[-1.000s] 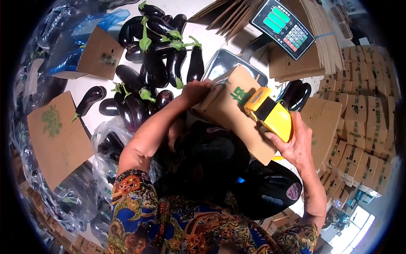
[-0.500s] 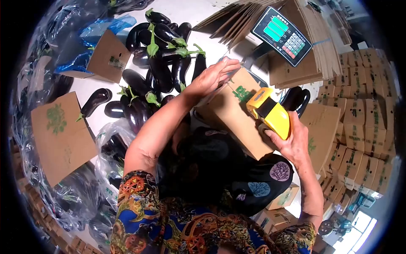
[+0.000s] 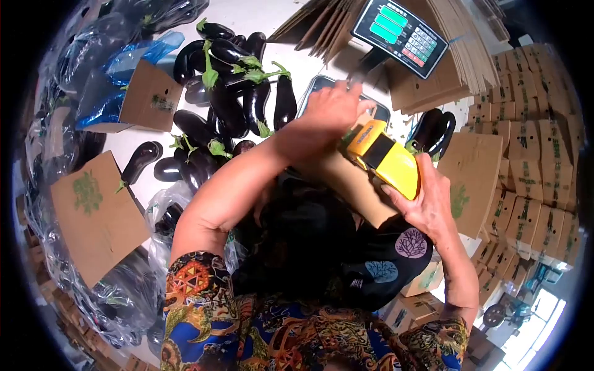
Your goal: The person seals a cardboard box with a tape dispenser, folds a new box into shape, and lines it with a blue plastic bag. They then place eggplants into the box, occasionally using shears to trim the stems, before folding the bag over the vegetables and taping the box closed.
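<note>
My right hand (image 3: pixel 424 198) is wrapped round a yellow tape dispenser (image 3: pixel 396 167), which rests against the top of a brown cardboard box (image 3: pixel 346 182). The box stands slanted in front of my body. My left hand (image 3: pixel 337 108) lies over the far end of the box, its fingers spread and pointing away from me. It hides the green print there. Just beyond that hand is the metal scale plate (image 3: pixel 318 83). Dark purple eggplants (image 3: pixel 226 108) with green stems lie in a pile to the left of the box.
A scale display (image 3: pixel 399 34) stands at the back, beside flat cardboard stacks (image 3: pixel 433 68). An open box with blue plastic (image 3: pixel 148 96) and a cardboard flap (image 3: pixel 96 216) are at left, near clear plastic bags (image 3: pixel 114 297). Stacked cartons (image 3: pixel 532 161) fill the right.
My left hand has moved right, from the side of the box to over its far end. The tape dispenser in my right hand has shifted slightly left and up.
</note>
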A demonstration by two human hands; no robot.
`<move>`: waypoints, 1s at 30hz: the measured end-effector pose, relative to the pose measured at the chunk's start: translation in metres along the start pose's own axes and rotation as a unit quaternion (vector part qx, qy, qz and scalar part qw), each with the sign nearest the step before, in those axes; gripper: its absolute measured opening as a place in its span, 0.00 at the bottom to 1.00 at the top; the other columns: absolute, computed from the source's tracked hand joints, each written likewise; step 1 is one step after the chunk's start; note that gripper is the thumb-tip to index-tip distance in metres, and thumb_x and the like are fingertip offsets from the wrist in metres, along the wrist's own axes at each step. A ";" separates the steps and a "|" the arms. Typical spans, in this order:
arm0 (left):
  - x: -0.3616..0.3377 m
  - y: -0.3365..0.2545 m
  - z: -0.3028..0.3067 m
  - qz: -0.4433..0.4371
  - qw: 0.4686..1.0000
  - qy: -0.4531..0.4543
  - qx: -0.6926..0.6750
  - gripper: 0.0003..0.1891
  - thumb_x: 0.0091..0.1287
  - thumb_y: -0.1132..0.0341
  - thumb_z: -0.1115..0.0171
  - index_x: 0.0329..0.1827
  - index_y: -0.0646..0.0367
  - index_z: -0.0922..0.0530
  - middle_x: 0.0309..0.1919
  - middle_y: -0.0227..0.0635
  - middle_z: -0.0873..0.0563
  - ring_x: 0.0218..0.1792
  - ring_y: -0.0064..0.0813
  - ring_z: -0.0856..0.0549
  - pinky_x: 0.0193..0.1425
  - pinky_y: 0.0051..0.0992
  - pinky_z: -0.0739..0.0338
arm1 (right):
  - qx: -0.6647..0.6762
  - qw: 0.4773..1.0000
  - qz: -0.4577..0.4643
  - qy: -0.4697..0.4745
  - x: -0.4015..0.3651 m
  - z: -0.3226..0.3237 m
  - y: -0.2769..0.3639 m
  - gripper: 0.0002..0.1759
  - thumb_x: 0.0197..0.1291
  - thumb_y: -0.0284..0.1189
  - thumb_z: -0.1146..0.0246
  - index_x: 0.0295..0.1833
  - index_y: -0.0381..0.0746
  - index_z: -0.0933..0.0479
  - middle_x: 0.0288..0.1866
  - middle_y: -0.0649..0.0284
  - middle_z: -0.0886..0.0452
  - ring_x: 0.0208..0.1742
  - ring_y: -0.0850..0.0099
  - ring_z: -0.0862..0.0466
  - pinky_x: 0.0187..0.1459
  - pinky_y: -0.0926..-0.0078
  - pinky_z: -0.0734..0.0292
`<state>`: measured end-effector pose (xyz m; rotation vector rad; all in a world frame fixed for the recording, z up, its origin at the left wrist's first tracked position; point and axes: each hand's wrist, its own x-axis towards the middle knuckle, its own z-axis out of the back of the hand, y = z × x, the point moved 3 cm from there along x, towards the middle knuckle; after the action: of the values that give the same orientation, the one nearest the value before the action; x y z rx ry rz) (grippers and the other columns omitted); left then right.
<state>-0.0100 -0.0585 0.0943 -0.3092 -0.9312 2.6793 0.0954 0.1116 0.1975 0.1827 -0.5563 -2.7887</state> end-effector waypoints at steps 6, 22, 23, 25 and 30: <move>0.009 -0.001 0.002 -0.029 0.995 -0.030 0.095 0.27 0.74 0.44 0.60 0.58 0.60 0.30 0.35 0.55 0.16 0.41 0.56 0.16 0.46 0.50 0.22 | -0.034 0.999 0.010 0.018 -0.004 0.012 -0.001 0.26 0.50 0.42 0.29 0.42 0.35 0.32 0.28 0.47 0.20 0.30 0.48 0.18 0.33 0.57 0.22; 0.015 0.009 -0.010 -0.152 0.961 -0.094 0.212 0.22 0.73 0.48 0.56 0.44 0.59 0.22 0.29 0.58 0.17 0.35 0.58 0.17 0.42 0.50 0.23 | 0.057 0.993 -0.107 0.000 -0.139 -0.003 -0.135 0.24 0.51 0.41 0.31 0.47 0.39 0.31 0.37 0.49 0.20 0.40 0.49 0.18 0.41 0.60 0.21; 0.017 0.013 -0.010 -0.138 0.963 -0.091 0.214 0.22 0.73 0.48 0.56 0.45 0.59 0.22 0.29 0.58 0.17 0.35 0.58 0.17 0.41 0.50 0.23 | 0.074 0.991 -0.110 -0.004 -0.138 -0.004 -0.136 0.23 0.52 0.40 0.32 0.46 0.39 0.32 0.37 0.48 0.20 0.40 0.48 0.18 0.41 0.59 0.22; 0.011 0.002 -0.006 -0.173 0.954 -0.086 0.231 0.22 0.73 0.48 0.56 0.48 0.57 0.21 0.29 0.57 0.17 0.34 0.57 0.17 0.40 0.49 0.23 | 0.090 0.991 -0.101 -0.021 -0.140 -0.014 -0.145 0.22 0.52 0.38 0.32 0.47 0.39 0.32 0.38 0.48 0.20 0.41 0.47 0.18 0.41 0.58 0.22; 0.013 -0.002 -0.002 -0.029 0.984 -0.064 0.163 0.25 0.73 0.46 0.57 0.51 0.57 0.20 0.33 0.53 0.15 0.37 0.55 0.16 0.44 0.44 0.24 | 0.210 0.970 -0.117 -0.036 -0.148 -0.067 -0.175 0.24 0.48 0.26 0.27 0.48 0.39 0.33 0.40 0.49 0.20 0.43 0.49 0.18 0.44 0.64 0.22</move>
<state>-0.0211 -0.0515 0.0920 -0.0385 -0.5079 2.7627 0.2026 0.2875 0.0772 0.2490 -1.2144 -2.8697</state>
